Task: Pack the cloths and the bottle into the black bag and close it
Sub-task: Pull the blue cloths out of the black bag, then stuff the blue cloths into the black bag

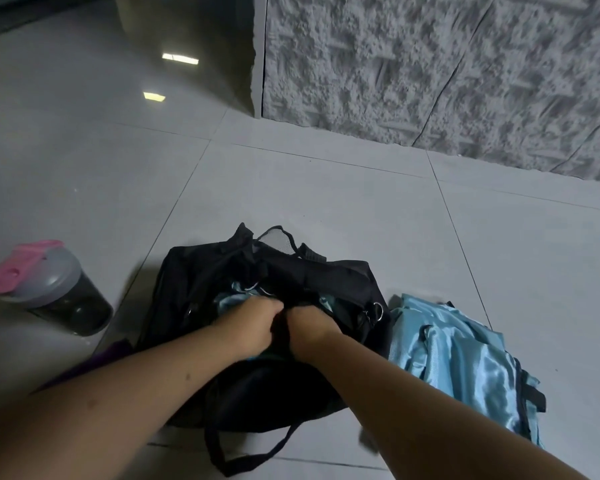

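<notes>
Nearest, left hand (253, 322) and right hand (312, 336), both fisted on dark fabric at the mouth of the black bag (194, 292). Inside, a glimpse of light blue cloth (234, 296). Just right on the floor (326, 202), more blue cloths (465, 355). Further left, apart, the bottle (54, 291), pink-lidded, unpacked.

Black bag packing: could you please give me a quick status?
Both hands, left and right, clenched at the black bag opening. Light blue cloth on floor beside bag. Bottle unpacked, standing left. Nothing blocking.
</notes>
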Tool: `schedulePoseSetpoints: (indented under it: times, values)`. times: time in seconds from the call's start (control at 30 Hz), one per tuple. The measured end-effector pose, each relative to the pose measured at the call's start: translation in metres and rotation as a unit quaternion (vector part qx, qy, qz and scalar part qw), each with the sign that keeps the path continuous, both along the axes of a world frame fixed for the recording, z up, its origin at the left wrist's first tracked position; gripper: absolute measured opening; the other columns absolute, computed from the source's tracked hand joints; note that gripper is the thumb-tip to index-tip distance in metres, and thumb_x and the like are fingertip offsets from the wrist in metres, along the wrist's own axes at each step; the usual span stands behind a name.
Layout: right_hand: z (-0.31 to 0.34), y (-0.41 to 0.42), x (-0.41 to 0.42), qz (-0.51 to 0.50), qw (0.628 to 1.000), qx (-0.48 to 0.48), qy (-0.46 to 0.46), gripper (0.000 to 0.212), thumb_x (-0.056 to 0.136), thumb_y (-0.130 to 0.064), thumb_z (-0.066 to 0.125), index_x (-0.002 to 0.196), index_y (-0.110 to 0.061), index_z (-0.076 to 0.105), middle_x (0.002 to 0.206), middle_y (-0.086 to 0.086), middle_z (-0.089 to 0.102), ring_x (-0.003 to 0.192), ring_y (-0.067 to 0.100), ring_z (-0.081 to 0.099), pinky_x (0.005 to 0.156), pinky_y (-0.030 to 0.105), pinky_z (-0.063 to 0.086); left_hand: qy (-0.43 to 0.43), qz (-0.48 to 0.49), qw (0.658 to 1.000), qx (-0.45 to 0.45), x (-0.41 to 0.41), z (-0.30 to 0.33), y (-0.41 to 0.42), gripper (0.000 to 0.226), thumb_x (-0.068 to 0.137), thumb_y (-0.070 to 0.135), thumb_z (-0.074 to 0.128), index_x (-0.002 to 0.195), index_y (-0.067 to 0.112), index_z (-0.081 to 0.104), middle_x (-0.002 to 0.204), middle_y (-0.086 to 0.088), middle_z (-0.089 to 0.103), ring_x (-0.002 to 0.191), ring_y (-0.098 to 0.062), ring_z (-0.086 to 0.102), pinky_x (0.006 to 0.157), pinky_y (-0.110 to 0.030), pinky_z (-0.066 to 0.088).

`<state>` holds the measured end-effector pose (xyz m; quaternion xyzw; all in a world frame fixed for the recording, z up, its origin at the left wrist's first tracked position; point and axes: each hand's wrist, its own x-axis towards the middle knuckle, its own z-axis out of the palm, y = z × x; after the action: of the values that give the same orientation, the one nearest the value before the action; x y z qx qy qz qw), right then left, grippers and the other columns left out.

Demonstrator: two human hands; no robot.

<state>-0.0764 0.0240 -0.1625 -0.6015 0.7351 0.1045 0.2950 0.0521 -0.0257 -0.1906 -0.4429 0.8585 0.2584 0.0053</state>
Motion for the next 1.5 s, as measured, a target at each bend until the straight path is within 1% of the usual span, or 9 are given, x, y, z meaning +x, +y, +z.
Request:
schedulePoseSetpoints:
  times: [0.07, 0.13, 0.27, 0.47, 0.7, 0.87, 1.1, 1.33, 1.5]
  values:
    - [-0.005, -0.002, -0.01, -0.014, 0.999, 0.008, 0.034, 0.047, 0.094, -0.009, 0.058, 0.14, -0.014, 0.051, 0.134, 0.016, 0.059, 0.121, 0.037, 0.061, 0.098, 0.044, 0.052, -0.123, -0.021, 0.991, -0.046, 0.0, -0.007, -0.004, 0.051, 0.08, 0.004, 0.065, 0.126, 0.024, 0.057, 0.139, 0.0, 0.053, 0.131, -0.027, 0.053, 0.104, -0.041, 0.046]
    - [-0.006, -0.004, -0.023, -0.056, 0.996, 0.029, 0.058, 0.04, 0.099, -0.011, 0.053, 0.138, -0.009, 0.054, 0.138, 0.015, 0.059, 0.127, 0.033, 0.057, 0.103, 0.04, 0.048, -0.191, 0.001, 0.981, -0.042, 0.003, -0.01, -0.008, 0.085, 0.083, 0.01, 0.067, 0.155, 0.029, 0.027, 0.167, -0.003, 0.013, 0.154, -0.024, 0.016, 0.118, -0.059, 0.025]
    - [-0.006, -0.012, -0.045, -0.105, 0.988, 0.094, 0.065, 0.039, 0.104, -0.019, 0.047, 0.141, -0.011, 0.055, 0.148, 0.011, 0.051, 0.137, 0.033, 0.046, 0.109, 0.042, 0.041, -0.216, 0.024, 0.976, 0.02, 0.017, -0.019, -0.021, 0.116, 0.075, 0.02, 0.077, 0.158, 0.04, -0.002, 0.167, 0.005, -0.013, 0.155, -0.023, -0.007, 0.121, -0.051, 0.026]
    - [-0.013, -0.018, -0.061, -0.07, 0.972, 0.213, 0.069, 0.067, 0.1, -0.043, 0.059, 0.157, -0.019, 0.032, 0.162, 0.01, 0.031, 0.147, 0.039, 0.029, 0.118, 0.051, 0.028, -0.28, 0.048, 0.953, 0.104, 0.026, -0.004, -0.039, 0.111, 0.061, 0.048, 0.088, 0.151, 0.029, 0.028, 0.154, 0.002, 0.032, 0.139, -0.027, 0.043, 0.108, -0.038, 0.046]
    - [-0.004, 0.004, -0.028, 0.068, 0.986, -0.012, 0.151, 0.058, 0.096, -0.032, 0.058, 0.149, -0.018, 0.041, 0.15, 0.012, 0.047, 0.137, 0.035, 0.045, 0.11, 0.049, 0.037, -0.266, 0.004, 0.964, 0.013, 0.024, 0.02, -0.016, 0.112, 0.057, 0.066, 0.081, 0.15, 0.033, 0.028, 0.16, -0.006, 0.023, 0.15, -0.037, 0.02, 0.11, -0.05, 0.042]
    - [-0.036, 0.018, -0.041, 0.037, 0.988, 0.137, 0.066, 0.083, 0.094, -0.04, 0.061, 0.162, -0.019, 0.017, 0.165, 0.014, 0.023, 0.148, 0.04, 0.028, 0.118, 0.055, 0.031, -0.315, -0.041, 0.948, 0.029, 0.036, 0.007, 0.006, 0.127, 0.062, 0.071, 0.077, 0.158, 0.042, -0.002, 0.167, -0.007, -0.009, 0.153, -0.042, -0.002, 0.115, -0.054, 0.036]
    - [-0.034, 0.038, -0.05, 0.115, 0.987, 0.096, 0.053, 0.083, 0.09, -0.04, 0.065, 0.159, -0.026, 0.022, 0.164, 0.011, 0.027, 0.148, 0.04, 0.029, 0.117, 0.057, 0.032, -0.314, -0.026, 0.948, 0.051, 0.04, 0.013, 0.018, 0.118, 0.059, 0.081, 0.07, 0.156, 0.035, 0.018, 0.164, -0.011, 0.013, 0.148, -0.047, 0.016, 0.117, -0.046, 0.034]
    - [0.046, 0.052, -0.044, 0.104, 0.982, -0.107, -0.114, 0.035, 0.095, -0.036, 0.062, 0.129, -0.026, 0.063, 0.118, 0.008, 0.071, 0.106, 0.029, 0.066, 0.094, 0.042, 0.055, -0.139, -0.009, 0.99, -0.029, -0.004, 0.058, 0.035, 0.035, 0.08, 0.044, 0.059, 0.11, 0.027, 0.068, 0.104, 0.0, 0.074, 0.101, -0.027, 0.07, 0.081, -0.034, 0.057]
    - [0.065, 0.072, -0.113, -0.163, 0.934, -0.244, -0.205, 0.016, 0.089, -0.027, 0.069, 0.079, -0.016, 0.073, 0.071, 0.003, 0.074, 0.068, 0.02, 0.07, 0.071, 0.037, 0.058, 0.093, 0.012, 0.994, -0.054, -0.066, 0.081, 0.076, 0.024, 0.083, 0.046, 0.065, 0.079, 0.023, 0.058, 0.066, 0.007, 0.063, 0.065, -0.013, 0.062, 0.058, -0.028, 0.047]
